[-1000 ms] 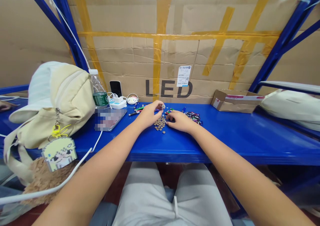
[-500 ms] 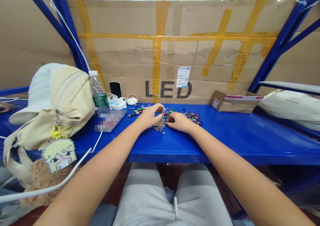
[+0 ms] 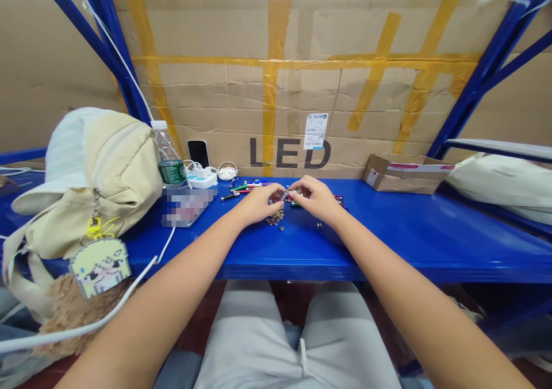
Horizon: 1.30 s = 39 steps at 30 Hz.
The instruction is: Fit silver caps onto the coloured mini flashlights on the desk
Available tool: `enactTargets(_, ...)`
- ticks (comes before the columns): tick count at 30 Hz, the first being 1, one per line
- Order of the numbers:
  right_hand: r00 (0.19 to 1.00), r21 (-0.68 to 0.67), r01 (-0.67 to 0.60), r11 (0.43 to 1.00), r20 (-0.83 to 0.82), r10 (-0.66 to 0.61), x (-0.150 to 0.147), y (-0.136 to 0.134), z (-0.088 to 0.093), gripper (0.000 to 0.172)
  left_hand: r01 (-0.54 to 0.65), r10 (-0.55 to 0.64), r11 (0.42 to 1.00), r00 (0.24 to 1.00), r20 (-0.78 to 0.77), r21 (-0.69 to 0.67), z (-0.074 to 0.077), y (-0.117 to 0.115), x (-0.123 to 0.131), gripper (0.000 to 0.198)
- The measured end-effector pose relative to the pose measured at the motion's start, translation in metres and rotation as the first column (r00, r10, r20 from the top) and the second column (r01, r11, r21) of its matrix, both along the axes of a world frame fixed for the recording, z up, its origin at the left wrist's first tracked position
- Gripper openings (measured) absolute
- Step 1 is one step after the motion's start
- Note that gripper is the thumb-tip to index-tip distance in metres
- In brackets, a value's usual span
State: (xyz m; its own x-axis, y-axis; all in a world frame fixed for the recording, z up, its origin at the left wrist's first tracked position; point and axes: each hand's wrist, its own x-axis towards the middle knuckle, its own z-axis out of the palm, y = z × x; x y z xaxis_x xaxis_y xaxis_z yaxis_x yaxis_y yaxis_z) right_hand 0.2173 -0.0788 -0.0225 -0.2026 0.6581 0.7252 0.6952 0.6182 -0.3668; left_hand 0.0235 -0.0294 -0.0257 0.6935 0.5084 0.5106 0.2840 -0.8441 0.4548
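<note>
My left hand [image 3: 261, 203] is closed in a pinch above a pile of small round metallic discs [image 3: 275, 218]. My right hand [image 3: 319, 200] meets it fingertip to fingertip, also pinched. Something small and silvery shows between the fingertips, too tiny to name. Several slim metallic pen-like tubes [image 3: 246, 187] in green, red, blue and black lie behind my left hand. A heap of coloured cords or tubes [image 3: 341, 199] is mostly hidden by my right hand. Small shiny pieces [image 3: 319, 226] rest on the table below my right wrist.
On the blue table [image 3: 401, 234] stand a water bottle [image 3: 171, 168], a phone [image 3: 190, 208], a white power strip [image 3: 202, 178] and an open cardboard box [image 3: 403, 174]. A cream backpack [image 3: 125, 165] sits at left. Tall cardboard [image 3: 207, 101] closes off the back.
My right hand has lifted from beside the discs and moved up to my left fingertips. Small shiny pieces now show below my right wrist. My left hand has stayed nearly in place.
</note>
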Motion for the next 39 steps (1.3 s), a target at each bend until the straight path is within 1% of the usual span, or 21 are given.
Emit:
enactTargets(4,0.999,-0.012,-0.017,1.0,0.028,0.017,0.0,0.0,0.0,0.014,0.007,-0.006,1.0,1.0,0.008,-0.007,0.0,0.0,0.0,0.021)
enactTargets(7,0.999,-0.037,-0.008,0.999,0.042,0.009,0.0,-0.002,0.001,0.014,-0.003,0.003,1.0,1.0,0.01,-0.013,0.0,0.001,0.0,0.021)
enactTargets(12,0.999,-0.118,0.042,0.992,-0.022,-0.045,0.0,-0.005,0.001,0.018,-0.076,0.076,0.997,0.996,0.034,-0.005,0.0,0.002,0.001,0.023)
enactTargets(15,0.999,-0.142,0.043,0.989,0.005,-0.042,-0.002,-0.007,0.001,0.017,-0.098,0.098,0.995,0.994,0.055,0.006,0.002,0.0,0.0,0.029)
enactTargets(17,0.999,-0.125,0.022,0.992,0.034,-0.018,-0.004,-0.009,0.001,0.022,-0.1,0.099,0.995,0.993,0.056,0.019,0.004,-0.002,-0.001,0.035)
enactTargets(20,0.995,-0.054,0.018,0.998,0.103,-0.013,-0.007,-0.012,0.002,0.031,-0.089,0.087,0.996,0.994,0.06,0.027,0.005,-0.003,-0.002,0.04)
enactTargets(23,0.979,-0.014,0.042,0.999,0.201,-0.038,-0.009,-0.013,0.003,0.026,-0.064,0.062,0.998,0.997,0.055,0.027,0.003,-0.003,-0.001,0.041)
enactTargets(26,0.963,-0.026,0.051,0.998,0.266,-0.042,-0.009,-0.013,0.004,0.018,-0.049,0.047,0.998,0.998,0.033,0.035,0.002,-0.001,-0.001,0.04)
enactTargets(28,0.966,-0.037,0.067,0.997,0.251,-0.055,-0.009,-0.013,0.003,0.019,-0.058,0.057,0.998,0.998,0.032,0.036,0.001,-0.001,-0.001,0.039)
enactTargets(31,0.986,-0.067,0.085,0.994,0.148,-0.074,-0.01,-0.015,0.002,0.022,-0.102,0.101,0.994,0.994,0.052,0.033,0.002,0.001,-0.001,0.038)
enactTargets(33,0.992,-0.127,0.032,0.991,0.124,-0.016,-0.012,-0.018,0.002,0.018,-0.137,0.134,0.99,0.989,0.064,0.043,0.002,0.002,-0.002,0.038)
enactTargets(34,0.988,-0.176,-0.015,0.984,0.15,0.042,-0.013,-0.019,0.002,0.015,-0.15,0.147,0.987,0.987,0.072,0.049,0.002,0.003,-0.002,0.038)
enactTargets(36,0.957,-0.294,-0.093,0.951,0.237,0.167,-0.016,-0.022,0.002,0.016,-0.163,0.157,0.985,0.983,0.092,0.051,0.002,0.004,-0.003,0.038)
enactTargets(37,0.937,-0.344,-0.112,0.932,0.275,0.214,-0.017,-0.023,0.002,0.017,-0.16,0.154,0.986,0.983,0.103,0.046,0.002,0.004,-0.003,0.037)
enactTargets(39,0.911,-0.403,-0.123,0.907,0.316,0.264,-0.019,-0.023,0.002,0.016,-0.15,0.145,0.988,0.982,0.122,0.035,0.001,0.005,-0.003,0.036)
